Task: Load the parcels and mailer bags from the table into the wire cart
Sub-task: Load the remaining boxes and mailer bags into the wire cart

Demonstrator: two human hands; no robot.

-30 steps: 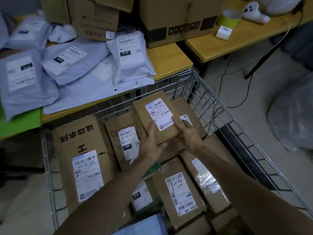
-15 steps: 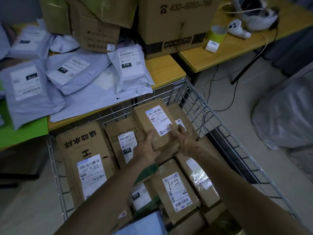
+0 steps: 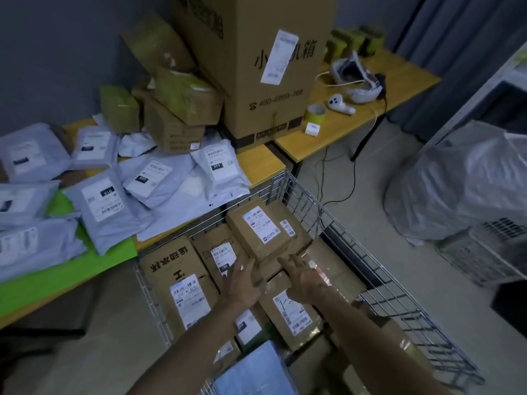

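Our left hand and right hand, grips spread and empty, hover in the wire cart; grey plastic mailer bags lie up-left on the tabletop, nearer our left.

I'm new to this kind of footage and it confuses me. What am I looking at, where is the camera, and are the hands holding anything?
There is no machine here: the camera sits on a person's head and looks forward and down, so the two bare arms coming in from the bottom edge are the wearer's own. The left hand and the right hand are open with fingers spread, and neither grips anything. They hover just short of a small brown parcel lying on top of other boxes in the wire cart. Behind the cart, a table carries grey mailer bags and stacked cardboard boxes not yet loaded. A second table on the right holds a headset and a roll of tape.
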